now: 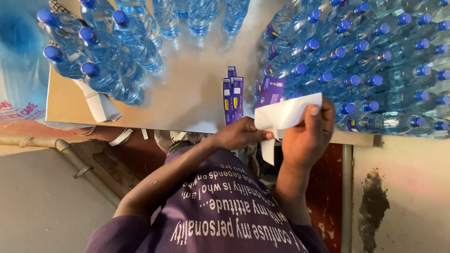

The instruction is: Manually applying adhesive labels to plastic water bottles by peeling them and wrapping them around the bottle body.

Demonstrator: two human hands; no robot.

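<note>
Head view: peeling a thin white backing sheet [288, 112] above the table's [187, 107] near edge

My left hand [241, 133] pinches its 9 o'clock corner, my right hand [307, 136] is closed on the 3 o'clock end; it seems light, floppy and tearable, best held by its edges. Purple labels [233, 98] lie at 10 o'clock; blue-capped water bottles [375, 61], full, crowd 12 to 3
</note>
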